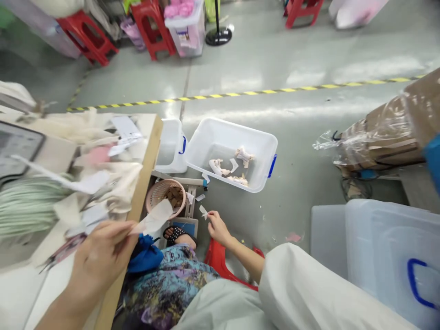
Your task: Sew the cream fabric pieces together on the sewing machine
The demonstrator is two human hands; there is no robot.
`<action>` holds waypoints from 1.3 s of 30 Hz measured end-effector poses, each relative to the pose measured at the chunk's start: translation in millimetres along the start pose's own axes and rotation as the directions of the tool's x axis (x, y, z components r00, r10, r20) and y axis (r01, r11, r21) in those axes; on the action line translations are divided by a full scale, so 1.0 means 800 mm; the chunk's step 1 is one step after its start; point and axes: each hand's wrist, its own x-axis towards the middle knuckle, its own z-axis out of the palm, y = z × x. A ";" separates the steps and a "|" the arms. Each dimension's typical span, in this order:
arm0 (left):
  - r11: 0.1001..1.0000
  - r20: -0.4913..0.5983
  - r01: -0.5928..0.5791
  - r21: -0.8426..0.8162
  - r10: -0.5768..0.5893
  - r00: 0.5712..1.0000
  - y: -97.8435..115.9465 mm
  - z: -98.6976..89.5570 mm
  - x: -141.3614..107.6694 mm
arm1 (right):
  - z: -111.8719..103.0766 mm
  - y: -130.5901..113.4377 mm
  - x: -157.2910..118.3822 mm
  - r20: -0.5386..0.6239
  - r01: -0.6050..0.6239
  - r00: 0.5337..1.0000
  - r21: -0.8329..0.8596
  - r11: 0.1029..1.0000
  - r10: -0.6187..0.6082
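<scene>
My left hand [99, 259], above the edge of the work table, pinches one end of a thin white strip [155, 217], which looks like paper or cloth. Lower and farther right, my right hand [219, 228] is closed on a small white scrap [203, 211] over the floor. Below the left hand's strip stands a pink plastic basket [150, 201] with brown pieces inside. Beyond both hands, a clear plastic bin [237, 128] holds several bunched cream cloth pieces [244, 156].
Fabric pieces, white paper and a pale green cord bundle [32, 206] cover the table [146, 169] at left. A lidded bin [385, 247] stands at right, near plastic-wrapped cartons [388, 123]. Red stools [153, 27] stand beyond the yellow-black floor tape [240, 95].
</scene>
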 end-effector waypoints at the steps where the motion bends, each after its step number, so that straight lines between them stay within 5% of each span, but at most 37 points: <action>1: 0.997 -0.052 -0.069 0.041 0.071 0.996 0.035 -0.008 0.011 | -0.018 -0.015 -0.003 -0.046 0.054 0.997 0.010 0.998 -0.053; 4: 0.969 -0.157 -0.245 0.017 0.245 0.957 0.115 -0.033 -0.008 | -0.073 -0.063 -0.015 -0.166 0.224 0.961 0.013 0.974 -0.219; 5: 0.977 -0.160 -0.213 -0.026 0.206 0.965 0.131 -0.040 -0.029 | -0.090 -0.082 -0.020 -0.197 0.281 0.941 0.007 0.960 -0.274; 8: 0.974 -0.128 0.075 -0.214 -0.104 0.986 0.152 -0.050 -0.113 | -0.127 -0.145 -0.040 -0.230 0.450 0.869 -0.005 0.893 -0.439; 11: 0.814 -0.007 0.340 -0.472 -0.389 0.921 0.154 -0.045 -0.193 | -0.141 -0.212 -0.059 -0.181 0.626 0.770 0.031 0.779 -0.612; 16: 0.417 0.141 0.501 -0.759 -0.646 0.751 0.140 -0.034 -0.283 | -0.123 -0.313 -0.033 -0.044 0.887 0.460 0.077 0.456 -0.887; 18: 0.339 0.129 0.489 -0.803 -0.703 0.700 0.128 -0.035 -0.314 | -0.099 -0.350 -0.011 0.052 0.931 0.354 0.069 0.357 -0.934; 21: 0.306 0.110 0.472 -0.827 -0.736 0.668 0.110 -0.039 -0.358 | -0.055 -0.398 0.014 0.228 0.961 0.262 0.029 0.276 -0.937; 25: 0.323 0.107 0.444 -0.836 -0.698 0.708 0.089 -0.046 -0.400 | 0.010 -0.447 0.026 0.350 0.969 0.217 0.033 0.244 -0.911; 28: 0.410 -0.026 0.374 -0.832 -0.703 0.711 0.080 -0.055 -0.416 | 0.054 -0.474 0.033 0.402 0.970 0.215 0.019 0.243 -0.890; 32: 0.533 -0.183 0.339 -0.775 -0.703 0.687 0.070 -0.067 -0.428 | 0.075 -0.496 0.037 0.384 0.965 0.255 -0.038 0.261 -0.887; 39: 0.257 0.010 0.258 -0.931 -0.691 0.723 0.042 -0.069 -0.437 | 0.046 -0.494 -0.020 0.319 0.938 0.314 0.039 0.344 -0.894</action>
